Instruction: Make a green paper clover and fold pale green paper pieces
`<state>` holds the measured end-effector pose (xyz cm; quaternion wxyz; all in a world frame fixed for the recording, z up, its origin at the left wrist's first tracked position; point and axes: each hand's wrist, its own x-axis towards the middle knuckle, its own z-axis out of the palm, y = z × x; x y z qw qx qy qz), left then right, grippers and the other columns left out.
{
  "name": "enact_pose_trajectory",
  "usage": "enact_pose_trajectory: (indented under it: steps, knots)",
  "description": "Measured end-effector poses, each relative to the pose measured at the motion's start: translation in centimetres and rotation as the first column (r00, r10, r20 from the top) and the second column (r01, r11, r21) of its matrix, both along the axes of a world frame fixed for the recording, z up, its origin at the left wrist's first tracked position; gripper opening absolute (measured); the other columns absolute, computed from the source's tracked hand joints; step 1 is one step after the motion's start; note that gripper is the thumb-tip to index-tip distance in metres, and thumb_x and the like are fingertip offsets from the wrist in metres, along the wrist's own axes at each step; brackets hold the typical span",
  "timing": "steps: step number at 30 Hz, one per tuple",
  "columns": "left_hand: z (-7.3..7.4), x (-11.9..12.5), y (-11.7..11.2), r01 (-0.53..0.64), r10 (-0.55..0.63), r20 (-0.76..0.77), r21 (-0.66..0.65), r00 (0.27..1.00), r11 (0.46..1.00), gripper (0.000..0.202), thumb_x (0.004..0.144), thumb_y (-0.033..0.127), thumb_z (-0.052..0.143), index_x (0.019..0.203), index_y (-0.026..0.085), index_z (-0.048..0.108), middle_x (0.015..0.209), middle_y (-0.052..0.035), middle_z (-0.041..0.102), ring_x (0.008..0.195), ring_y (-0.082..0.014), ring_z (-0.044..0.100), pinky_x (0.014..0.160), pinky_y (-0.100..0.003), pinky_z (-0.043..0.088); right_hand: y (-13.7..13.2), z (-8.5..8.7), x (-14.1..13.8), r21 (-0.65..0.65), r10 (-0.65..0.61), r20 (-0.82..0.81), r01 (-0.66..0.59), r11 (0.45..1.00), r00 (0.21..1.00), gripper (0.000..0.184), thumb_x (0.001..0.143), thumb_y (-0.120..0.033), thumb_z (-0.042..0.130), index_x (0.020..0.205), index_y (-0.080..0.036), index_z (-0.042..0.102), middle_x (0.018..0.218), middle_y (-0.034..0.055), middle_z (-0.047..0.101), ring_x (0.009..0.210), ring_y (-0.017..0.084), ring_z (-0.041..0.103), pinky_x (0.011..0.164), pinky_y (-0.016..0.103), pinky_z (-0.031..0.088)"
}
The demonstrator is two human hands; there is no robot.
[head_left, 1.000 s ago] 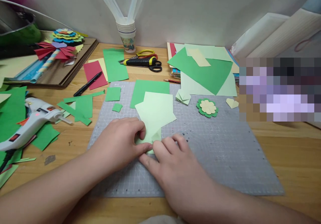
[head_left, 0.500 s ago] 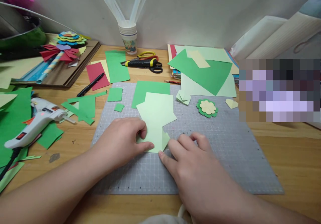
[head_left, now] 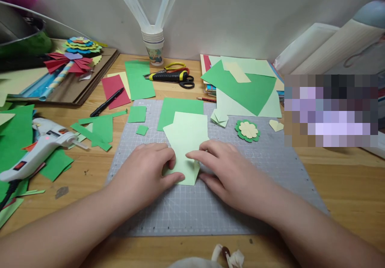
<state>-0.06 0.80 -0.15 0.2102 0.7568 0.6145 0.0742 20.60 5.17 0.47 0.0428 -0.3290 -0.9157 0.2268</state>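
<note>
A light green sheet of paper with folded, angular edges lies on the grey cutting mat. My left hand holds its lower left side down, thumb resting on the paper and fingers curled. At the lower right, my right hand has the small folded flap between thumb and index finger, the index fingertip lying over the paper. Part of the sheet's right side is hidden by that hand. Behind it lies a darker green sheet, partly covered.
Green scraps and a white glue gun lie at left. A black pen, utility knife and scissors are behind. A paper flower, folded piece and stacked sheets are at right.
My right hand has moved up from the sheet's bottom corner, its index finger now reaching over the paper and its thumb under the flap's side. My left hand stays in place.
</note>
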Motion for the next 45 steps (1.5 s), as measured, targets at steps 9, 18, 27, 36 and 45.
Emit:
enact_pose_trajectory:
  steps: [9,18,27,36,45]
  knots:
    - [-0.2,0.5,-0.7,0.150,-0.163,0.100,0.123,0.982,0.981,0.003,0.084,0.021,0.058,0.085,0.021,0.055,0.092,0.0003,0.057,0.087,-0.0184,0.051,0.076,-0.033,0.035,0.0,-1.6,-1.0,-0.066,-0.107,-0.137,0.099,0.993,0.985,0.028,0.080,-0.021,0.063,0.106,-0.021,0.053,0.106,0.0047,0.056,0.099,0.023,0.048,0.085,0.039,0.039]
    - [-0.6,0.5,-0.4,0.142,-0.153,0.160,0.081,0.975,0.987,0.003,0.084,0.020,0.059,0.083,0.023,0.058,0.091,0.0017,0.057,0.088,-0.0173,0.053,0.078,-0.034,0.036,-0.7,-1.2,-0.9,-0.543,-0.504,-0.324,0.279,0.792,0.800,0.014,0.081,-0.013,0.052,0.091,-0.023,0.051,0.097,0.0027,0.054,0.083,0.015,0.055,0.071,0.032,0.046]
    - [-1.0,0.4,-0.8,0.011,-0.025,0.162,0.089,0.986,0.996,0.027,0.079,0.025,0.065,0.100,0.023,0.048,0.098,-0.0019,0.056,0.096,-0.0223,0.051,0.082,-0.038,0.039,-0.3,-0.4,-1.1,-0.963,-0.888,-0.267,-0.124,0.238,0.373,0.018,0.077,-0.017,0.060,0.091,-0.023,0.052,0.107,0.0016,0.048,0.115,0.021,0.046,0.091,0.043,0.049]
    - [-1.2,0.5,-0.7,0.029,-0.050,0.183,0.114,0.982,0.993,0.040,0.080,0.021,0.061,0.115,0.024,0.043,0.106,-0.0056,0.054,0.102,-0.0249,0.049,0.086,-0.043,0.039,-1.2,-2.1,-1.9,-0.849,-0.637,-0.323,0.083,0.522,0.700,0.042,0.073,-0.012,0.058,0.111,-0.025,0.045,0.092,0.0004,0.050,0.075,0.012,0.054,0.060,0.026,0.047]
    - [-0.9,0.7,-0.6,0.092,-0.117,0.209,0.126,0.971,0.988,0.030,0.083,0.015,0.057,0.110,0.027,0.052,0.107,-0.0035,0.052,0.100,-0.0218,0.047,0.084,-0.039,0.038,-1.4,-1.7,-1.2,-0.509,-0.393,-0.261,0.220,0.832,0.881,0.035,0.081,-0.012,0.051,0.112,-0.027,0.048,0.091,-0.0005,0.058,0.062,0.009,0.053,0.059,0.025,0.042]
